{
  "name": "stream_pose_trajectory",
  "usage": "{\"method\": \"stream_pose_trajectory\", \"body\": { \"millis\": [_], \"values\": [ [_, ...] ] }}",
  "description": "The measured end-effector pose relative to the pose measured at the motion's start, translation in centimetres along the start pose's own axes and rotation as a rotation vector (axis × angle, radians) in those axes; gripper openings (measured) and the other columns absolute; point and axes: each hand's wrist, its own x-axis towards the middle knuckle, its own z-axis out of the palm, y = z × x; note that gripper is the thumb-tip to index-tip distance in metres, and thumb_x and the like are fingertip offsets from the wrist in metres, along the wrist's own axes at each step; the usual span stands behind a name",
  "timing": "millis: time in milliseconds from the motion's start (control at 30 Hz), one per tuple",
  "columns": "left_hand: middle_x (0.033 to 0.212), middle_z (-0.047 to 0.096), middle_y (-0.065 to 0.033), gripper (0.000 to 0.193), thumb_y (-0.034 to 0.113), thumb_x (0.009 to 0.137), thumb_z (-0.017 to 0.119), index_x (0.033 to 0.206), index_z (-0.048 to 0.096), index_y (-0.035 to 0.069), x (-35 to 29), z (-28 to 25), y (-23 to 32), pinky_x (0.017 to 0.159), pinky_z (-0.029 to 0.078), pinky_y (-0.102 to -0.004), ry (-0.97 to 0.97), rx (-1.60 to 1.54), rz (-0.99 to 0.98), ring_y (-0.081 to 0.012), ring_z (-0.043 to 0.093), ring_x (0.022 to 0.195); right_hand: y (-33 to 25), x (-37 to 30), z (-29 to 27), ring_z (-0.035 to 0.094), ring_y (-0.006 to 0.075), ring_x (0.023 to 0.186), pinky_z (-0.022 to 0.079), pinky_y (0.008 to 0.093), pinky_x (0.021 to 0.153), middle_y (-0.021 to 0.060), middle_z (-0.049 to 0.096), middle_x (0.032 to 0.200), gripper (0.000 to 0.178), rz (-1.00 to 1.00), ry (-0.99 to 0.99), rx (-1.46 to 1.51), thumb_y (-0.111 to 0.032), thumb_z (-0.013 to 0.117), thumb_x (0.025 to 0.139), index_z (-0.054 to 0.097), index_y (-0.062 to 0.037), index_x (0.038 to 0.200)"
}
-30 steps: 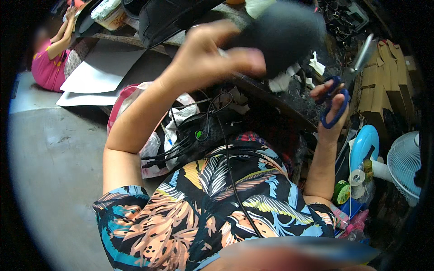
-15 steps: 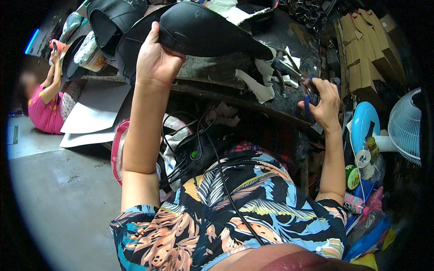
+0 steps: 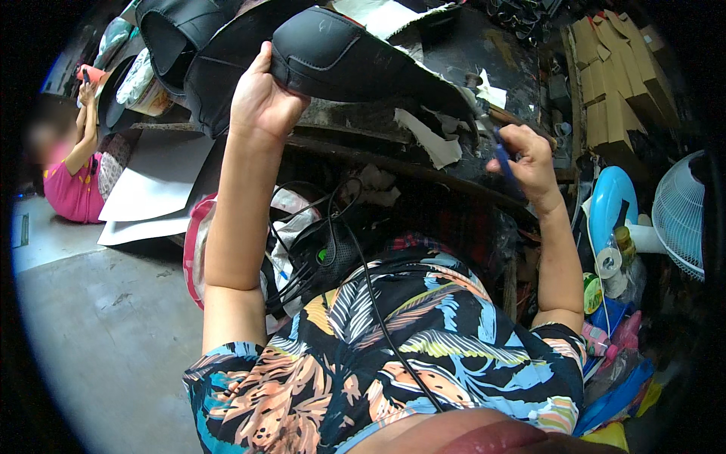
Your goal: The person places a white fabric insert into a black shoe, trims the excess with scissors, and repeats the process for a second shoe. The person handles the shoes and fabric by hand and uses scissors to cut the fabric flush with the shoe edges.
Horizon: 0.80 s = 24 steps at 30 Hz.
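My left hand (image 3: 265,106) grips a black shoe upper (image 3: 348,60), thumb up along its edge and palm beneath. The upper stretches to the right and tapers to a narrow end above the bench. In my right hand (image 3: 535,163) is a pair of scissors with blue handles (image 3: 505,163), the fingers curled round them. The handles show nearly edge-on, and the blades are hard to make out near the upper's narrow end. Left of my left hand stand more black shoe uppers (image 3: 178,45). White scraps (image 3: 431,140) lie below the held piece.
The dark workbench (image 3: 514,53) runs ahead of me. Brown cardboard boxes (image 3: 612,83) stack at the right, above a white fan (image 3: 677,212). White sheets (image 3: 155,181) jut from the left side. A person in pink (image 3: 72,181) sits far left. Cables (image 3: 363,257) hang before me.
The shoe upper has turned slightly, its narrow end now lower and further right. My right hand has shifted slightly left and up, and the scissors have rotated so their handles appear edge-on.
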Motion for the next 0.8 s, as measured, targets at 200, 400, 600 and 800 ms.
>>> {"method": "stream_pose_trajectory", "body": {
  "millis": [200, 400, 600, 800],
  "values": [
    [0.132, 0.063, -0.02, 0.043, 0.031, 0.109, 0.039, 0.128, 0.058, -0.003, 1.1, 3.6, -3.1, 0.113, 0.043, -0.0502, 0.523, 0.288, 0.335, -0.0323, 0.062, 0.121, -2.1, 1.2, -1.6, 0.058, 0.0265, 0.071, 0.045, 0.0384, 0.067, 0.0095, 0.061, 0.08, 0.067, -0.055, 0.027, -0.401, -0.066, 0.075, 0.072, 0.066, -0.0035, 0.095],
    [0.126, 0.065, -0.0188, 0.042, 0.032, 0.109, 0.04, 0.125, 0.058, -0.002, 0.5, 4.2, -3.5, 0.11, 0.045, -0.0506, 0.542, 0.324, 0.317, -0.0321, 0.063, 0.117, -2.7, 1.1, -1.1, 0.057, 0.0263, 0.064, 0.042, 0.0377, 0.06, 0.0086, 0.061, 0.072, 0.042, -0.232, 0.011, -0.414, -0.042, 0.082, 0.075, 0.068, -0.0043, 0.089],
    [0.122, 0.068, -0.0182, 0.042, 0.034, 0.106, 0.048, 0.122, 0.062, -0.002, -1.7, 5.7, -4.0, 0.103, 0.05, -0.0465, -0.186, 0.253, 0.106, -0.0301, 0.067, 0.112, 0.9, 1.7, -2.6, 0.065, 0.011, 0.071, 0.049, 0.0255, 0.064, 0.0042, 0.07, 0.078, 0.024, 0.347, 0.161, 0.225, -0.022, 0.077, 0.087, 0.07, -0.0029, 0.1],
    [0.08, 0.072, -0.01, 0.029, 0.026, 0.085, 0.075, 0.095, 0.068, -0.001, -4.9, 10.6, -8.3, 0.068, 0.058, -0.0404, -0.814, 2.095, 0.403, -0.0273, 0.072, 0.073, 9.2, 4.0, -5.4, 0.071, 0.0331, 0.078, 0.053, 0.0424, 0.071, 0.0124, 0.072, 0.078, 0.042, 0.56, 0.062, -0.707, -0.049, 0.075, 0.081, 0.075, -0.011, 0.098]
  ]
}}
